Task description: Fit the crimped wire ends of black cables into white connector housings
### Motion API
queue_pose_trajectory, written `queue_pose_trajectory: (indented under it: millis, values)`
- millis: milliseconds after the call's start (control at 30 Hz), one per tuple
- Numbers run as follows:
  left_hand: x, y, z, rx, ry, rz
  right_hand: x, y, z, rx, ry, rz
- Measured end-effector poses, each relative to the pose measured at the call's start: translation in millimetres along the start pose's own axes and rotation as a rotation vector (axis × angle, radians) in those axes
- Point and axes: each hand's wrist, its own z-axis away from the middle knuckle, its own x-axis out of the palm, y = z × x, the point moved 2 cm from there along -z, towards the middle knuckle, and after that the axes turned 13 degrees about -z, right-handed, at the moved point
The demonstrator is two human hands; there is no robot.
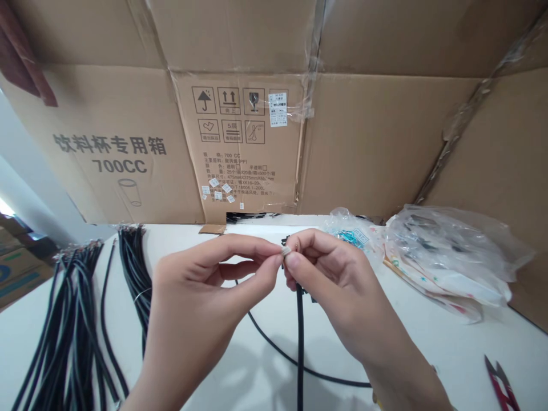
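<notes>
Left hand (192, 302) and right hand (338, 291) pinch a small metal fitting (284, 250) at the end of 1 black cable (300, 348).

Both hands are narrowly closed, fingertips meeting on it, though the fitting looks too small to read clearly. The cable hangs down onto the white surface (428, 354). Further left lie 2 gathered groups: a bundle of black cables (72, 325) and a second bundle (135, 268). Further right sit a clear plastic bag (449, 251) and red-handled snips (500, 385).

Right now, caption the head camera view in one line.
Left hand and right hand pinch a black cord near bundled cords.
</notes>
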Motion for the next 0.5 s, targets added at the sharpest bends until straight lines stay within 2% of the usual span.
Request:
queue_pose_trajectory:
  millis: [267, 500]
  values:
    - [1.0, 1.4, 2.6, -0.049, 0.015, 0.015, 2.6, -0.4, 6.9, -0.108, 0.107, 0.14]
    - [1.1, 3.0, 2.8, -0.096, -0.003, 0.05, 3.1, -2.0, 10.2, -0.108, 0.126, 0.16]
